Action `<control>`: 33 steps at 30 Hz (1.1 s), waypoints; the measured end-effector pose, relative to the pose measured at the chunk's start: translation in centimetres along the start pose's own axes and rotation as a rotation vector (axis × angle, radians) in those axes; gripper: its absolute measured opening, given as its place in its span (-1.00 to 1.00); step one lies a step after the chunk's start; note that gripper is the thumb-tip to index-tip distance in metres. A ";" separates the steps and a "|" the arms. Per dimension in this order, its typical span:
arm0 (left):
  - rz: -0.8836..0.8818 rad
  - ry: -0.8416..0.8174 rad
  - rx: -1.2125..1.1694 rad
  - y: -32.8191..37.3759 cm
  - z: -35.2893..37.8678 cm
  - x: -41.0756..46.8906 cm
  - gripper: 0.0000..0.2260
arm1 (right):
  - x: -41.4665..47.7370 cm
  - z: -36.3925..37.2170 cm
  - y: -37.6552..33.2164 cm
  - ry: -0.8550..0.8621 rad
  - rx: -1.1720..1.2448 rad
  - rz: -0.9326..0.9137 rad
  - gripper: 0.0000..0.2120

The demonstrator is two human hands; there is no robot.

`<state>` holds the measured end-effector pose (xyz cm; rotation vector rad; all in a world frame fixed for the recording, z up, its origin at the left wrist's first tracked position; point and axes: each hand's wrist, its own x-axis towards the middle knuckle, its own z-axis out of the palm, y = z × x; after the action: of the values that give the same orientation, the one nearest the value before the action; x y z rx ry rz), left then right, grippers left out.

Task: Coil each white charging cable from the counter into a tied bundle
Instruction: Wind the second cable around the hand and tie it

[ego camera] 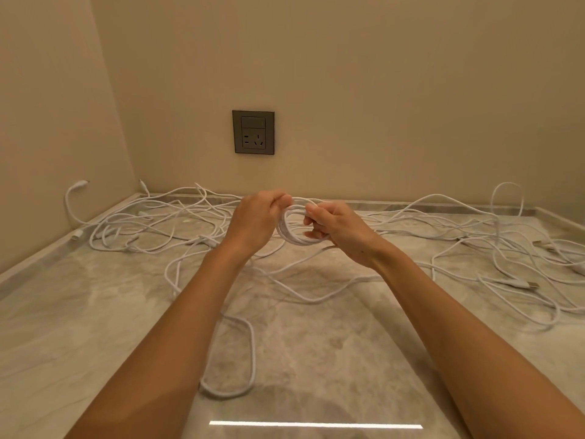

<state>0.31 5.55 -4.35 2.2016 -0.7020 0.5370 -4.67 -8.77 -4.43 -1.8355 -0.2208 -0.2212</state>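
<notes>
The left hand [256, 218] and the right hand [337, 228] hold a small white coil [289, 236] above the desk [316, 359], with fingers [313, 214] curled round it. If the grip slackens, or the loose cables [152, 223] pull on it, the loops may spring open.

We find no readable text, no labels, brands, numbers or signs, grey wall socket plate [253, 132] bears only slots

The wall socket [253, 132] sits in the back wall, above the counter [95, 312]. Below it and slightly to its right, a coiled charging cable [292, 231] is held over the counter between the left hand [256, 217] and the right hand [337, 228]. Loose cables [152, 223] sprawl on the counter to either side below the socket. One cable loop [242, 359] lies far in front of it.
</notes>
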 end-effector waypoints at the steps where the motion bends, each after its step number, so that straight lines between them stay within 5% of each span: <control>1: -0.011 0.040 0.021 -0.1 0.0 0.1 -0.77 | 0.0 0.1 -0.2 -0.012 0.007 -0.003 -0.67; 8: -0.142 -0.168 -0.352 -0.9 -0.4 0.3 -0.71 | -0.4 -0.6 -0.9 -0.165 0.375 0.013 -0.68; 16: 0.050 -0.381 0.259 1.1 1.3 -0.7 -0.78 | 1.0 -1.0 0.8 0.237 0.579 0.126 -0.67; 25: 0.376 -0.383 0.655 2.9 0.8 -1.4 -0.74 | 1.6 -1.4 2.6 0.643 -0.050 0.108 -0.62; 29: 0.466 -0.236 0.530 4.2 0.5 -1.2 -0.80 | 1.4 -1.3 3.2 0.568 -0.360 0.012 -0.67; 33: 0.370 -0.018 0.260 3.6 -0.5 -0.7 -0.81 | 1.0 -0.8 2.3 0.413 -0.402 -0.090 -0.74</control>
<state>-2.56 4.10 -2.49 2.3260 -1.1137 0.8351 -3.07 -10.14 -6.12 -2.1259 0.0353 -0.7420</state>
